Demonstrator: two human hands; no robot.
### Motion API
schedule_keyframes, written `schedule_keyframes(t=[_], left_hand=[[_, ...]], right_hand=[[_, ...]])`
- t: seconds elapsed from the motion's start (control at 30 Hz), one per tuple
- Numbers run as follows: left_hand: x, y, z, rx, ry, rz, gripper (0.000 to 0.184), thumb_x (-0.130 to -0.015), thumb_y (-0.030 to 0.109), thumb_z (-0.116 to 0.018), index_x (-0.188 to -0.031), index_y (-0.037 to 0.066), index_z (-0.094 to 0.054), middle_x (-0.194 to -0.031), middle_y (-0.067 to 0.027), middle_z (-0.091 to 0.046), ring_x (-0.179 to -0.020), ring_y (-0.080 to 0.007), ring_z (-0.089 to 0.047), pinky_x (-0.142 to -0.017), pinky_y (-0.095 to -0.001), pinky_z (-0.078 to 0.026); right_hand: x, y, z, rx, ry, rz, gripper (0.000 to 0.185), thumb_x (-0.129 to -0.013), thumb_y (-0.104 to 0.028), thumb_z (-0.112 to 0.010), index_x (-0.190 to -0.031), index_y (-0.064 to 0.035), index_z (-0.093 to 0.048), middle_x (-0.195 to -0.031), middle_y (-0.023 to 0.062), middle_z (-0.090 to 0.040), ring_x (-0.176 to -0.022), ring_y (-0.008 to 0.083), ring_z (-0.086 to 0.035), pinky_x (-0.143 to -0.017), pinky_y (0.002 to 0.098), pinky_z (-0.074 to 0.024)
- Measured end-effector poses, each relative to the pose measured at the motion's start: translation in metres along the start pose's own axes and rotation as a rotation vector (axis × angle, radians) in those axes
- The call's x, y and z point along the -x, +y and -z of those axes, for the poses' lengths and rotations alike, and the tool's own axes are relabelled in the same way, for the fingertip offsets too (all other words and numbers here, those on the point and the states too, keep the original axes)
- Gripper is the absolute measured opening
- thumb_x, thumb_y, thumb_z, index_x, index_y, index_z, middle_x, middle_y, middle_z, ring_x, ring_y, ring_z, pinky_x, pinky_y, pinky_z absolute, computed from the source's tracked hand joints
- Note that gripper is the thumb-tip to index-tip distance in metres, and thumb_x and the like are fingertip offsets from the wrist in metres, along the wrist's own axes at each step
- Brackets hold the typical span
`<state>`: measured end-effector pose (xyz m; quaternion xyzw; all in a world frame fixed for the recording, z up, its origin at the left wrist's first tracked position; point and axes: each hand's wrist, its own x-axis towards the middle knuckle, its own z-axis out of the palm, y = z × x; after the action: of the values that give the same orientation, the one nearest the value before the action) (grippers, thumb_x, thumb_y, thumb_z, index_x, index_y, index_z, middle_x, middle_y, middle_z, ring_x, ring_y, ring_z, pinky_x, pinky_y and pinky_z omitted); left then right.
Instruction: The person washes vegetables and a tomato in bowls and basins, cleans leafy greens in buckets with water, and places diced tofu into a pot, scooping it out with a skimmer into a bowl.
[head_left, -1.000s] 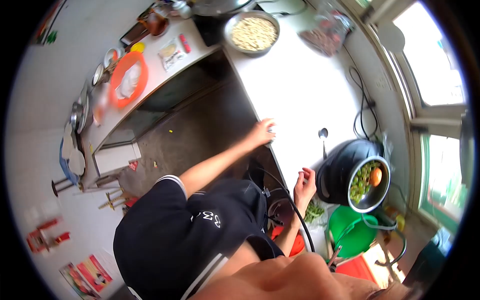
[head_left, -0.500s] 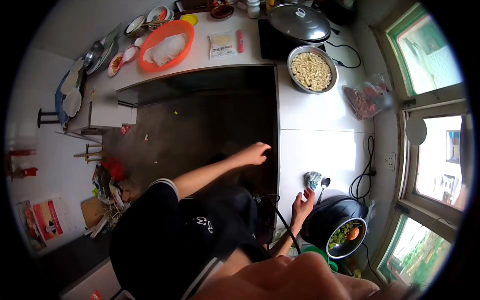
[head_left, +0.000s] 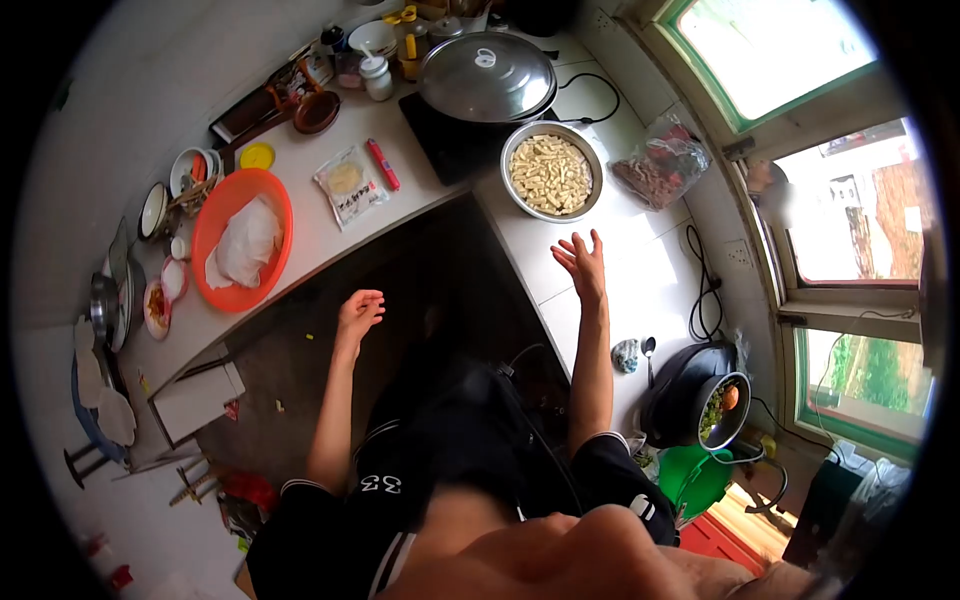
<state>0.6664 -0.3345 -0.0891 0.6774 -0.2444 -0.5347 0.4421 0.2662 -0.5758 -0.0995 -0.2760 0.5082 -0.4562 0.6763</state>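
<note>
My right hand [head_left: 584, 266] is raised beside the counter's right arm, fingers spread and holding nothing. Just beyond its fingertips, not touched, stands a metal bowl [head_left: 511, 200] full of short pale cut pieces [head_left: 550, 174]. My left hand [head_left: 360, 316] hangs over the dark gap in front of the counter, with its fingers loosely bent and apart, nothing in them. Nearest to it is an orange plastic basin [head_left: 284, 240] with a white cloth or bag [head_left: 249, 243] inside. A lidded pan [head_left: 487, 75] sits on a black cooktop [head_left: 430, 140] behind the bowl.
A clear bag of reddish-brown food [head_left: 660, 172] lies by the window. On the back counter are a flat printed packet [head_left: 350, 187] and a red tube [head_left: 383, 164]. A spoon [head_left: 650, 347], a patterned cloth [head_left: 626, 355] and a black cooker [head_left: 682, 392] are at the right.
My view has turned toward the back counter. The right hand has moved from near the spoon up to the metal bowl. The left hand has gone from a pointing shape to loosely bent fingers.
</note>
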Motion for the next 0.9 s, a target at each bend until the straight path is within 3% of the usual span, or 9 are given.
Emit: schedule_keyframes(t=[0.13, 0.23, 0.3, 0.4, 0.5, 0.6, 0.73, 0.77, 0.9], left_hand=[[-0.078, 0.05, -0.042, -0.011, -0.221, -0.045, 0.026, -0.097, 0.019, -0.06, -0.119, 0.005, -0.06, -0.109, -0.0088, -0.065, -0.094, -0.0144, -0.065, -0.08, -0.0277, -0.054], [-0.132, 0.089, -0.099, 0.073, -0.445, -0.067, 0.041, -0.098, 0.025, -0.061, -0.132, 0.005, -0.05, -0.116, -0.0117, -0.062, -0.1, -0.0168, -0.063, -0.086, -0.0304, -0.053], [-0.166, 0.112, -0.138, 0.12, -0.543, -0.04, 0.065, -0.093, 0.032, -0.067, -0.146, 0.011, -0.036, -0.118, -0.012, -0.061, -0.102, -0.0181, -0.063, -0.089, -0.0336, -0.053], [-0.212, 0.135, -0.19, 0.048, -0.555, -0.001, 0.077, -0.089, 0.035, -0.072, -0.15, 0.014, -0.029, -0.12, -0.0101, -0.059, -0.102, -0.0177, -0.063, -0.085, -0.0334, -0.054], [-0.236, 0.15, -0.224, 0.049, -0.581, 0.024, 0.082, -0.088, 0.034, -0.073, -0.151, 0.015, -0.025, -0.124, -0.0079, -0.058, -0.101, -0.0163, -0.062, -0.078, -0.0326, -0.055], [-0.25, 0.146, -0.236, -0.016, -0.556, 0.097, 0.079, -0.089, 0.031, -0.072, -0.151, 0.015, -0.025, -0.127, -0.0064, -0.057, -0.103, -0.0148, -0.062, -0.073, -0.0321, -0.056], [-0.251, 0.135, -0.245, 0.172, -0.62, -0.014, 0.073, -0.091, 0.018, -0.067, -0.15, 0.012, -0.025, -0.138, -0.0099, -0.051, -0.118, -0.0206, -0.057, -0.089, -0.0381, -0.055], [-0.253, 0.132, -0.243, 0.153, -0.599, 0.035, 0.073, -0.091, 0.014, -0.067, -0.151, 0.01, -0.024, -0.141, -0.0113, -0.047, -0.123, -0.023, -0.053, -0.098, -0.0408, -0.051], [-0.242, 0.128, -0.243, 0.22, -0.571, 0.045, 0.075, -0.091, 0.013, -0.067, -0.151, 0.009, -0.023, -0.142, -0.0117, -0.047, -0.126, -0.0226, -0.051, -0.101, -0.0406, -0.049]], right_hand=[[-0.031, 0.0, -0.005, -0.019, 0.022, -0.035, 0.092, -0.094, -0.02, -0.065, -0.152, -0.009, 0.006, -0.127, 0.0383, -0.047, -0.098, 0.0385, -0.066, -0.084, 0.042, -0.0572], [-0.027, -0.013, -0.015, -0.102, 0.058, -0.07, 0.077, -0.089, -0.015, -0.069, -0.15, -0.0082, -0.023, -0.125, 0.0301, -0.056, -0.101, 0.036, -0.065, -0.092, 0.0449, -0.0532], [-0.056, 0.015, 0.013, 0.111, -0.161, 0.112, 0.086, -0.092, -0.008, -0.064, -0.153, -0.0189, -0.005, -0.123, 0.03, -0.055, -0.102, 0.0387, -0.065, -0.089, 0.0469, -0.0558], [-0.078, 0.023, 0.024, 0.231, -0.252, 0.172, 0.082, -0.091, -0.005, -0.062, -0.151, -0.0196, -0.008, -0.124, 0.0251, -0.055, -0.1, 0.0347, -0.066, -0.084, 0.0445, -0.0586], [-0.062, -0.02, -0.015, 0.065, -0.134, -0.063, 0.077, -0.09, -0.008, -0.064, -0.148, -0.0156, -0.015, -0.128, 0.0172, -0.055, -0.098, 0.0279, -0.067, -0.079, 0.0423, -0.0604], [-0.06, -0.033, -0.027, 0.04, -0.143, -0.113, 0.074, -0.09, -0.007, -0.062, -0.149, -0.0123, -0.016, -0.131, 0.0172, -0.053, -0.099, 0.0274, -0.066, -0.075, 0.0401, -0.0618], [-0.063, -0.036, -0.03, 0.025, -0.1, -0.122, 0.074, -0.089, -0.003, -0.058, -0.15, -0.0111, -0.016, -0.132, 0.0171, -0.051, -0.1, 0.0278, -0.065, -0.073, 0.0396, -0.0622], [-0.064, -0.033, -0.028, 0.019, -0.078, -0.112, 0.075, -0.088, -0.002, -0.057, -0.15, -0.0108, -0.016, -0.133, 0.0169, -0.051, -0.101, 0.0278, -0.065, -0.073, 0.0396, -0.0622], [-0.068, -0.014, -0.014, 0.089, -0.03, -0.029, 0.074, -0.087, -0.001, -0.056, -0.149, -0.0093, -0.017, -0.131, 0.0153, -0.051, -0.103, 0.025, -0.063, -0.076, 0.039, -0.0615]])
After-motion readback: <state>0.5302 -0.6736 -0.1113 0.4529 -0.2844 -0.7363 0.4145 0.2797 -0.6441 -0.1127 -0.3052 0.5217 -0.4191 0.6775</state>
